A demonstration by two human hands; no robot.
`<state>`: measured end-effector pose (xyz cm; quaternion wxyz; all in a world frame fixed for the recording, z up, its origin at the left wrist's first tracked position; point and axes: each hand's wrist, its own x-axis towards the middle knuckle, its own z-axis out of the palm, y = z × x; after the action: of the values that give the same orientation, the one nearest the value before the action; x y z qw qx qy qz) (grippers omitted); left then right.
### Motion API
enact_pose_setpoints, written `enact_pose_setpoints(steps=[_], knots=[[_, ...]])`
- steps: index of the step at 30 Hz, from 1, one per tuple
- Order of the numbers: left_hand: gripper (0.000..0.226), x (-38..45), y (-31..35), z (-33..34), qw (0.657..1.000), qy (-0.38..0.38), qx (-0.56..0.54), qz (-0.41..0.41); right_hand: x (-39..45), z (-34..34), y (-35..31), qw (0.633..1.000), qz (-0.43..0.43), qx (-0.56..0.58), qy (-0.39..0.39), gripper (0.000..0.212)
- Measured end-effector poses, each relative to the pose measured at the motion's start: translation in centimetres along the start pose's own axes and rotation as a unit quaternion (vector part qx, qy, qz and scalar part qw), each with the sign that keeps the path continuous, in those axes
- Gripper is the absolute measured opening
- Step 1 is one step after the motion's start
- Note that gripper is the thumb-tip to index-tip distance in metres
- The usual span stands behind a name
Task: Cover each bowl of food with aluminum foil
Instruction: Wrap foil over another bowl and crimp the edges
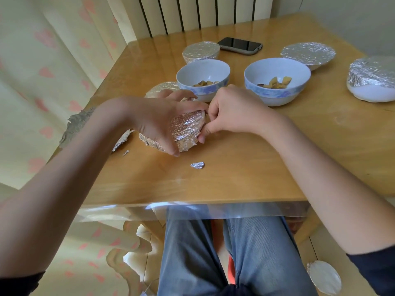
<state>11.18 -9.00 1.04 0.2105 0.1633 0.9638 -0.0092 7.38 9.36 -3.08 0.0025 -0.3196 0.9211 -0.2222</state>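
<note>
Both hands are crimping foil on the near bowl (188, 129): left hand (162, 118) gripping it, right hand (230, 112) pinching its rim. 3 covered bowls (201, 51) are standing behind; 2 open bowls (203, 79) are waiting.

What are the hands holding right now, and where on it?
Both grip the foil-covered bowl: left hand over its top and near side, right hand pinching foil at its right rim.

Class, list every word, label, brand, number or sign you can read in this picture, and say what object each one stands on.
None: no readable text shows anywhere in this view.
The phone lies with a dark screen and shows no brand.
The two open bowls carry only a blue pattern, no letters.
The foil on the covered bowls is plain.
</note>
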Motion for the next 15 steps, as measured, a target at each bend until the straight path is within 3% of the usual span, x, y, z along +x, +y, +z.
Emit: enact_pose_setpoints(steps=[10,15], knots=[[0.113,-0.1,0.4,-0.1,1.000,-0.004,0.003,-0.015,-1.3,1.0,0.9,0.993,-0.020,0.107,0.055,0.050],[0.114,0.0,0.1,0.2,1.000,0.008,-0.002,-0.015,-0.6,0.2,0.3,0.997,-0.026,0.066,0.042,0.045]])
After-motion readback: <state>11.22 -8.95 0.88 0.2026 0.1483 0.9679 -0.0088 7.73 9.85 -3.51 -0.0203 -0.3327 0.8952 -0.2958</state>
